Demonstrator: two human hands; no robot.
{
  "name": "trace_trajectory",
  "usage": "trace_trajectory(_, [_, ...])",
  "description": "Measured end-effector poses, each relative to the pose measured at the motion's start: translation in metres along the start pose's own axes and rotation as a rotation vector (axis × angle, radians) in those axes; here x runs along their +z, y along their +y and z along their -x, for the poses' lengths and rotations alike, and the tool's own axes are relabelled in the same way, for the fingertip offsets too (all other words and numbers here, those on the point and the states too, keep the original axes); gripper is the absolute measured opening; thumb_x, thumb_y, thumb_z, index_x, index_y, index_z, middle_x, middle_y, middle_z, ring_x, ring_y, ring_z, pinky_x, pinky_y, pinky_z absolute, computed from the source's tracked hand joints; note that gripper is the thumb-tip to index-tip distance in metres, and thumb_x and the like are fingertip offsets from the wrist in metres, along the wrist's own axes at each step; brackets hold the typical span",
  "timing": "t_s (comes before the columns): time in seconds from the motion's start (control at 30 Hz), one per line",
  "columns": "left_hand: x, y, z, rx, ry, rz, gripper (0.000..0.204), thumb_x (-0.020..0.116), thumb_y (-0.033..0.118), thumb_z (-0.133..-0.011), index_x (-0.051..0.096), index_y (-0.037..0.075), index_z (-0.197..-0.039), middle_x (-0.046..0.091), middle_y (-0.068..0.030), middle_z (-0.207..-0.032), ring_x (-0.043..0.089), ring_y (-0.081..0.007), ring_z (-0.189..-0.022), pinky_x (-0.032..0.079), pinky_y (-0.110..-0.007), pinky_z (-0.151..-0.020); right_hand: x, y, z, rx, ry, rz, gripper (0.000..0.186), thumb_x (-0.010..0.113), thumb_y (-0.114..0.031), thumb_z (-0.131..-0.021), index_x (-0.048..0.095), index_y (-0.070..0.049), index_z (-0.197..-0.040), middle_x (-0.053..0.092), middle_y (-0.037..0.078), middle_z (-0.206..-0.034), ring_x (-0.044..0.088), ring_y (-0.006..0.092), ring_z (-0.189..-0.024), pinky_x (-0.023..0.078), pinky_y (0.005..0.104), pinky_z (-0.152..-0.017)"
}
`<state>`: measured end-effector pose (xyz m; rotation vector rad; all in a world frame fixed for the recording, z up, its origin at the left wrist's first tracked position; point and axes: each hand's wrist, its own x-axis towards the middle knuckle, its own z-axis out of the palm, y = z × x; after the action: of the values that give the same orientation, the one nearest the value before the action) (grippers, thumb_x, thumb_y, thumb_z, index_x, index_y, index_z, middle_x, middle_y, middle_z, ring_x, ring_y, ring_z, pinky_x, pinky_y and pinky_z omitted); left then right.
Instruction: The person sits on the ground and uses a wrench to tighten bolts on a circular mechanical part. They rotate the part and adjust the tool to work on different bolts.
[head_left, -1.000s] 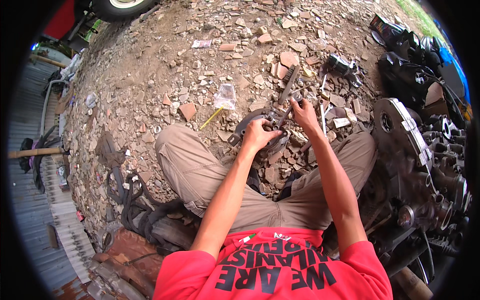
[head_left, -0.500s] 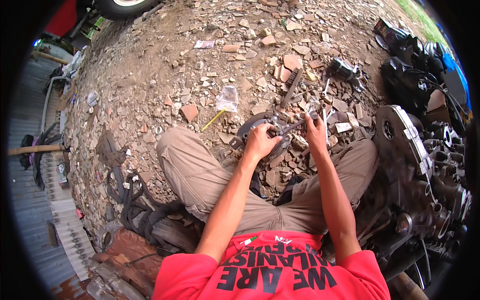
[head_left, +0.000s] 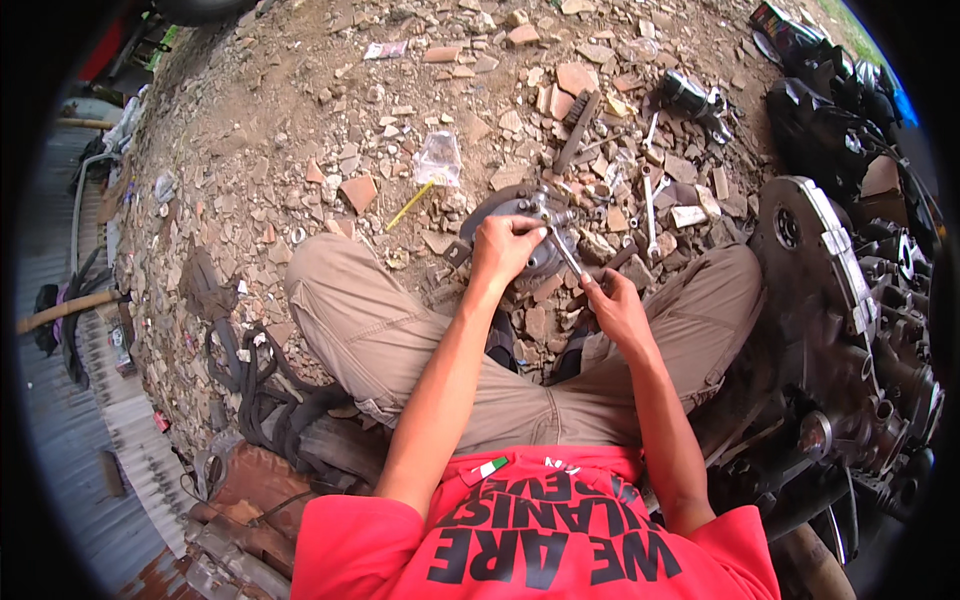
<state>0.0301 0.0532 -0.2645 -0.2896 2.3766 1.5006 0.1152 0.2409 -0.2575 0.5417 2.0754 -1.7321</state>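
My left hand (head_left: 505, 250) is pinched at the head of a steel wrench (head_left: 566, 257), over a round dark metal part (head_left: 485, 212) with bolts on top, which lies on the rubble between my knees. My right hand (head_left: 617, 308) grips the lower right end of the same wrench, which slants across the part. A second wrench (head_left: 649, 215) lies on the stones to the right. Beyond the part are a bristled brush (head_left: 578, 122), a thin yellow stick (head_left: 408, 208) and a clear plastic piece (head_left: 438, 160).
An engine assembly (head_left: 850, 350) stands close at my right, below black bundles (head_left: 810, 140). A dark metal component (head_left: 695, 105) sits ahead right on broken tile. Black hoses (head_left: 270, 390) lie at my left near corrugated sheeting (head_left: 100, 420). A tyre (head_left: 200, 10) shows at the top left.
My right hand has moved down toward me, swinging the wrench from pointing up and right to slanting down and right. My left hand stays at the wrench's other end.
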Motion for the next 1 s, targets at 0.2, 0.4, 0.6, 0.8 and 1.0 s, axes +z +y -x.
trace_trajectory(0.2, [0.004,-0.01,-0.012,-0.032,-0.013,0.004,0.022,0.08,0.024,-0.075,0.077,0.006,-0.088,0.073,-0.0128,-0.077,0.07,-0.021,-0.067,0.053,-0.033,-0.064,0.008,0.01,-0.012,0.124,-0.213,0.172,0.033,0.049,-0.028,-0.102,0.056,0.004,-0.105,0.065,0.01,-0.078,0.069,0.0187,-0.072,0.056,0.0304,-0.059])
trace_trajectory(0.4, [0.006,-0.015,-0.019,-0.13,-0.023,0.084,0.021,0.082,0.023,-0.075,0.075,0.005,-0.083,0.068,-0.0047,-0.067,0.061,-0.0107,-0.056,0.047,-0.026,-0.052,0.043,-0.021,0.005,0.352,-0.378,-0.355,0.039,0.039,-0.03,-0.105,0.049,0.007,-0.111,0.066,0.02,-0.096,0.071,0.0314,-0.081,0.062,0.0421,-0.07])
trace_trajectory(0.6, [0.004,-0.009,-0.024,-0.213,-0.066,0.14,0.023,0.085,0.019,-0.072,0.071,0.002,-0.079,0.068,-0.0043,-0.071,0.058,-0.0095,-0.055,0.044,-0.025,-0.048,0.079,-0.016,0.008,0.333,-0.349,-0.602,0.037,0.04,-0.028,-0.105,0.049,0.007,-0.111,0.065,0.022,-0.098,0.07,0.0313,-0.089,0.061,0.0394,-0.079])
trace_trajectory(0.8, [0.004,-0.013,-0.03,-0.199,-0.117,0.161,0.022,0.085,0.018,-0.071,0.072,0.003,-0.082,0.069,-0.0045,-0.074,0.057,-0.0096,-0.054,0.044,-0.025,-0.048,0.078,-0.013,0.012,0.348,-0.331,-0.482,0.036,0.048,-0.03,-0.103,0.057,0.005,-0.104,0.064,0.01,-0.084,0.067,0.0195,-0.076,0.057,0.0342,-0.067])
trace_trajectory(1.0, [0.002,-0.018,-0.027,-0.186,-0.115,0.197,0.024,0.084,0.016,-0.072,0.073,0.002,-0.088,0.07,-0.0049,-0.077,0.057,-0.009,-0.053,0.045,-0.024,-0.049,-0.007,-0.013,0.014,0.28,-0.116,-0.372,0.029,0.061,-0.029,-0.096,0.066,-0.001,-0.093,0.06,0.0,-0.075,0.055,0.0073,-0.063,0.047,0.0216,-0.057])
